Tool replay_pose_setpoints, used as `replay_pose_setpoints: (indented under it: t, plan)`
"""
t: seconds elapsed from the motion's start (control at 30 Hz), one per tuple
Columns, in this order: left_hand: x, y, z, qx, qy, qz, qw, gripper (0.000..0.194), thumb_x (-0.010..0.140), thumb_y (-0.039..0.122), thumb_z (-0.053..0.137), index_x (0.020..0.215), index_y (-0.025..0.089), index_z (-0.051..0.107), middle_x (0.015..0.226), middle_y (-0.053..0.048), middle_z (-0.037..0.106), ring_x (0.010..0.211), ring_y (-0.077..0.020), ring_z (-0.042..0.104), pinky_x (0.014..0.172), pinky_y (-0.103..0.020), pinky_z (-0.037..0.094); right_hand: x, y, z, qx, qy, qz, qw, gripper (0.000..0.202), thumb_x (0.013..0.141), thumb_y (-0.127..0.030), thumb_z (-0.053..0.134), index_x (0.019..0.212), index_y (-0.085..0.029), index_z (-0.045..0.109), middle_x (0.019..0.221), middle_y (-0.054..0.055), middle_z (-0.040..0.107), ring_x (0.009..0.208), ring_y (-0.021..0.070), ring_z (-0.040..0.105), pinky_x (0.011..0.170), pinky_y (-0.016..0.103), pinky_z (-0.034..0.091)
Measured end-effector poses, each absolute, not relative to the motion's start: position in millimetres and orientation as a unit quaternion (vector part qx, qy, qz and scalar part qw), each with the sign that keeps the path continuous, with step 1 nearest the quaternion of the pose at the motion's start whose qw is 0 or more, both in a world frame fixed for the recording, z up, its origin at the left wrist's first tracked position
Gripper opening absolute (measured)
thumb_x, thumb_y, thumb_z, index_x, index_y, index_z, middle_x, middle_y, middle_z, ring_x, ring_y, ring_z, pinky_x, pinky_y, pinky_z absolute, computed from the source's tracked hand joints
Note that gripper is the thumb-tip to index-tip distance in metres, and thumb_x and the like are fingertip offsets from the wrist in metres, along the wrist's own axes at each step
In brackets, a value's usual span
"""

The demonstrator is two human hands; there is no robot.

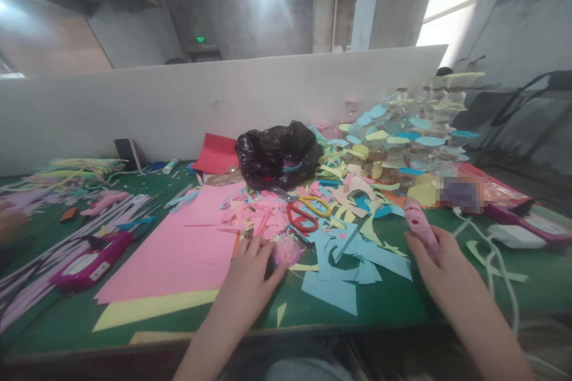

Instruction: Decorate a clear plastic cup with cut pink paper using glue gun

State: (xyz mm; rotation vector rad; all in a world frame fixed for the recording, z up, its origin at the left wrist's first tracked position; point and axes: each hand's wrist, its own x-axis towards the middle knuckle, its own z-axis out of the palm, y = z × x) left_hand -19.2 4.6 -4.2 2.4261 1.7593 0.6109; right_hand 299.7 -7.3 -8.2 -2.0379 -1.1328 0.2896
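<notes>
Many paper scraps [330, 296] on green tabletop [388, 306], grey wall [279, 27]

Bare hands [255, 266], bare forearms [214, 328], faded blue-grey clothing [308, 371]

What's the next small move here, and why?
Probably bring the pink tool in the right grip across toward the round pinkish piece: the tool is well off to the right, while the left grip is right beside that piece, perhaps steadying it.
</notes>
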Motion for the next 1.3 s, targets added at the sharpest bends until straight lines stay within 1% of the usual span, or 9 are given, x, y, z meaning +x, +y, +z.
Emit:
replay_pose_setpoints:
  t: [0.17,0.33,0.43,0.53,0.77,0.97,1.07,1.17,1.3]
  plan:
    - [-26.9,3.5,-0.6,0.793,0.567,0.222,0.003,0.024,0.094,0.029,0.048,0.108,0.024,0.066,0.107,-0.008,0.065,0.106,-0.0290,0.054,0.092,-0.047,0.047,310.8,0.3,-29.9,-0.798,-0.499,0.022,0.338,0.053,0.088,-0.045,0.037,0.118,-0.008,0.061,0.094,0.021,0.071,0.078,0.0352,0.066,0.067,0.040,0.048]
    - [-45.9,4.6,11.4,0.784,0.573,0.230,-0.064,0.030,0.095,0.034,0.043,0.107,0.022,0.068,0.105,-0.009,0.066,0.098,-0.0279,0.056,0.083,-0.043,0.049,307.4,1.0,-42.7,-0.801,-0.520,-0.092,0.283,0.052,0.093,-0.042,0.035,0.120,-0.006,0.062,0.107,0.021,0.071,0.078,0.0365,0.062,0.075,0.045,0.047]
    - [-65.4,7.9,14.8,0.803,0.540,0.211,-0.137,0.031,0.094,0.031,0.041,0.104,0.025,0.069,0.107,-0.009,0.068,0.101,-0.0309,0.057,0.082,-0.046,0.047,299.7,-1.0,-42.9,-0.812,-0.512,-0.139,0.243,0.047,0.094,-0.036,0.037,0.121,-0.006,0.061,0.102,0.020,0.072,0.079,0.0359,0.062,0.072,0.043,0.046]
    - [-86.3,11.8,15.5,0.815,0.514,0.182,-0.198,0.032,0.089,0.021,0.041,0.098,0.027,0.071,0.110,-0.011,0.068,0.104,-0.0343,0.057,0.081,-0.049,0.045,294.8,-3.4,-42.6,-0.812,-0.508,-0.189,0.216,0.043,0.093,-0.030,0.041,0.123,-0.004,0.058,0.094,0.020,0.070,0.084,0.0362,0.062,0.069,0.041,0.044]
    - [-110.0,15.2,17.2,0.813,0.494,0.127,-0.280,0.035,0.086,0.016,0.041,0.096,0.026,0.073,0.112,-0.014,0.068,0.103,-0.0378,0.056,0.076,-0.050,0.042,292.8,-4.9,-42.2,-0.824,-0.485,-0.229,0.182,0.037,0.094,-0.029,0.046,0.118,-0.005,0.059,0.092,0.020,0.067,0.082,0.0360,0.060,0.063,0.036,0.039]
    - [-108.0,20.6,7.4,0.814,0.506,0.162,-0.234,0.033,0.086,0.016,0.044,0.098,0.028,0.072,0.110,-0.011,0.069,0.106,-0.0361,0.057,0.080,-0.049,0.044,290.3,-6.3,-39.7,-0.824,-0.486,-0.240,0.164,0.035,0.095,-0.026,0.045,0.119,-0.005,0.060,0.091,0.020,0.066,0.081,0.0360,0.059,0.063,0.036,0.037]
    - [-108.9,23.5,5.9,0.806,0.525,0.193,-0.195,0.026,0.085,0.023,0.049,0.099,0.028,0.071,0.109,-0.011,0.069,0.105,-0.0338,0.059,0.083,-0.047,0.046,290.5,-7.2,-40.1,-0.823,-0.487,-0.249,0.155,0.036,0.094,-0.026,0.045,0.119,-0.005,0.060,0.091,0.019,0.065,0.079,0.0353,0.059,0.062,0.035,0.036]
    - [-104.1,28.1,16.9,0.798,0.537,0.218,-0.164,0.024,0.085,0.032,0.052,0.103,0.028,0.069,0.107,-0.009,0.069,0.104,-0.0317,0.060,0.086,-0.046,0.047,290.0,-8.5,-39.5,-0.818,-0.491,-0.257,0.150,0.037,0.095,-0.028,0.044,0.119,-0.005,0.061,0.090,0.019,0.065,0.078,0.0342,0.059,0.061,0.035,0.036]
    - [-77.1,55.1,48.7,0.806,0.542,0.223,-0.079,0.027,0.093,0.036,0.043,0.107,0.026,0.065,0.111,-0.006,0.069,0.109,-0.0267,0.059,0.090,-0.040,0.047,285.1,-13.5,-37.5,-0.815,-0.499,-0.241,0.171,0.037,0.095,-0.030,0.044,0.116,-0.007,0.063,0.093,0.022,0.065,0.084,0.0357,0.060,0.064,0.038,0.041]
